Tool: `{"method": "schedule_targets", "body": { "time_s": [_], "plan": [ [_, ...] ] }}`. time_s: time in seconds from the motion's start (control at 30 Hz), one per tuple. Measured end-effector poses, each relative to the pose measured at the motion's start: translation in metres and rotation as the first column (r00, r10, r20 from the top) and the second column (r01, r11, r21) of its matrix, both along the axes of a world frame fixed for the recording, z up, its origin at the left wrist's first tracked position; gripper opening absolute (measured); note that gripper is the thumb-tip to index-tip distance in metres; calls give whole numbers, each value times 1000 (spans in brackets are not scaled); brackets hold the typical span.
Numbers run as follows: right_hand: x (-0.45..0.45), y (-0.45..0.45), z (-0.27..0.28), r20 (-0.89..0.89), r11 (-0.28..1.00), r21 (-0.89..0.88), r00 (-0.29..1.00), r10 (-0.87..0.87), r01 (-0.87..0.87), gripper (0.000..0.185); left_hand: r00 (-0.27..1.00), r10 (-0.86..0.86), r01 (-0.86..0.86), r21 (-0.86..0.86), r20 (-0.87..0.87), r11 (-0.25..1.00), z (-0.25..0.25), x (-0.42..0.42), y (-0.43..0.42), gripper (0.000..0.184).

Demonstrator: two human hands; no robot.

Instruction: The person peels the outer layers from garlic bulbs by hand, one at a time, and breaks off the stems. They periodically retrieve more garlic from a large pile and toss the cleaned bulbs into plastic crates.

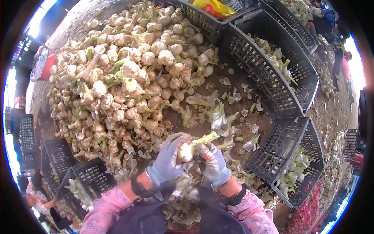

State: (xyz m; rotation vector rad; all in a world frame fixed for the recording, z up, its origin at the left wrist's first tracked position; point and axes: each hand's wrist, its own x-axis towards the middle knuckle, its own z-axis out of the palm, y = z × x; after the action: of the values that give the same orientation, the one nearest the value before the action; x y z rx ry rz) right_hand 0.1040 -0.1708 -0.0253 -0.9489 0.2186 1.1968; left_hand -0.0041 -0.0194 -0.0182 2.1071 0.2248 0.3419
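Observation:
Between my two gloved hands is a garlic bulb (pixel 185 152) with a thick, cut pale-green stem slanting up to the right. My left hand (pixel 170 158) is wrapped round the bulb from the left. My right hand (pixel 213 162) is closed against its right side, thumb and fingers at the base of the stem. A small red-orange patch shows on that glove's thumb. Whether a small tool is also inside the right hand is hidden. Just beyond my hands lie peeled skins and leaves (pixel 219 121) on the soil.
A large heap of unpeeled garlic (pixel 128 78) rises in front and to the left. A tall black crate (pixel 261 74) and a tilted crate (pixel 272 146) holding cleaned bulbs stand on the right. More black crates (pixel 93 175) are at the lower left. A person (pixel 41 199) is at the left edge.

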Motion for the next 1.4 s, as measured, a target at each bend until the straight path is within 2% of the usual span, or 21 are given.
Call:
{"method": "schedule_targets", "body": {
  "time_s": [0.03,0.13,0.17,0.2,0.27,0.37,0.5,0.63,0.73,0.77,0.8,0.87,0.93,0.97,1.03,1.1,1.2,1.27,1.33,1.37,1.4],
  "plan": [
    [0,0,2,-2,1000,4,1000,2,-2,31,1000,-2,2,-1,-12,1000,2,0,1,82],
    [1,1,11,49,1000,-6,999,15,-15,29,989,77,-135,-562,-125,816,-7,-6,-4,83],
    [1,1,13,74,1000,-14,997,20,-19,28,995,67,-98,-576,-75,811,-8,-6,-4,84],
    [0,1,11,220,998,-54,975,33,-21,26,987,89,-156,-698,-131,699,-2,-4,-5,84],
    [-2,0,5,492,991,-133,868,72,-7,21,963,103,-269,-869,-249,414,15,-2,-6,84],
    [15,-4,-7,953,997,-78,292,78,-11,18,977,-108,-209,-930,-185,-301,5,-14,8,69],
    [28,1,9,989,986,-65,123,85,-156,22,947,-296,-234,-893,-121,-384,8,-21,8,70],
    [35,1,-3,891,913,-81,382,247,-400,33,921,-379,-238,-900,-89,-364,6,-22,13,73],
    [38,8,4,865,957,-190,425,268,-218,42,944,-311,-201,-941,-111,-274,22,-25,1,69],
    [43,-1,-4,746,969,-224,622,238,-102,51,951,-307,-104,-910,27,-403,7,-25,-1,69],
    [46,-9,-12,758,962,-252,638,133,100,53,975,-223,-82,-911,12,-404,10,-20,3,64],
    [43,-25,16,659,991,-134,744,107,-24,53,996,-90,-54,-942,-25,-333,9,-19,5,63],
    [25,-20,40,524,989,45,846,97,-142,49,971,-174,-166,-986,-165,7,2,-22,2,66],
    [26,-20,37,641,963,15,742,198,-270,46,949,-197,-211,-961,-245,182,-3,-24,0,68],
    [18,-22,37,366,983,55,919,145,-177,45,972,-155,-169,-983,-178,71,-2,-22,-1,68],
    [27,-26,35,232,969,143,959,163,-200,46,978,-139,-195,-913,-154,-359,16,-17,2,60],
    [36,-25,36,107,928,279,969,224,-245,47,950,-311,-115,-957,-28,-267,10,-16,3,55],
    [37,-20,40,57,915,261,951,304,-308,47,924,-375,-102,-994,-79,-41,30,4,4,52],
    [36,-19,32,64,939,193,958,279,-286,48,973,-147,-170,-983,-178,69,10,-8,-2,46],
    [31,-20,27,58,955,158,968,244,-250,48,961,-105,-261,-965,-258,-15,6,-9,-2,43],
    [28,-18,25,55,969,122,976,208,-214,48,972,-14,-234,-969,-236,74,4,-11,-4,40]
  ]
}}
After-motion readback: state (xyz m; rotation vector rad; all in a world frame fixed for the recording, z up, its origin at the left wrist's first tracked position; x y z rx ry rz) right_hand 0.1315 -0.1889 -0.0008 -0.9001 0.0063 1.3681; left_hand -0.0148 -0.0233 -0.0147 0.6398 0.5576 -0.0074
